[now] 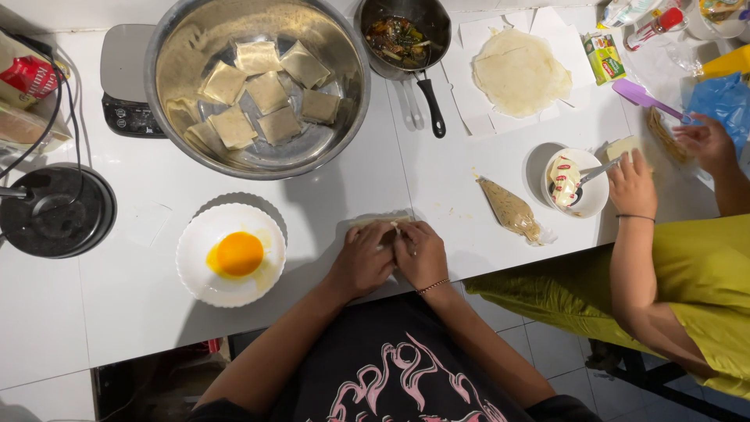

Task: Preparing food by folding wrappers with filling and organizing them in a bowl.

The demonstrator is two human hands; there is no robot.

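One big steel bowl [258, 82] at the counter's [141, 312] far edge holds about eight folded wrapper parcels [266, 92]. One white plate [230, 254] with one egg yolk [237, 254] sits near the front edge, with bare counter on its left. Close to the front edge, the left hand [361, 259] and right hand [420, 254] lie side by side, touching, fingers curled together and pressing down on one pale wrapper [380, 219]. One filling bag [512, 209] lies to the right.
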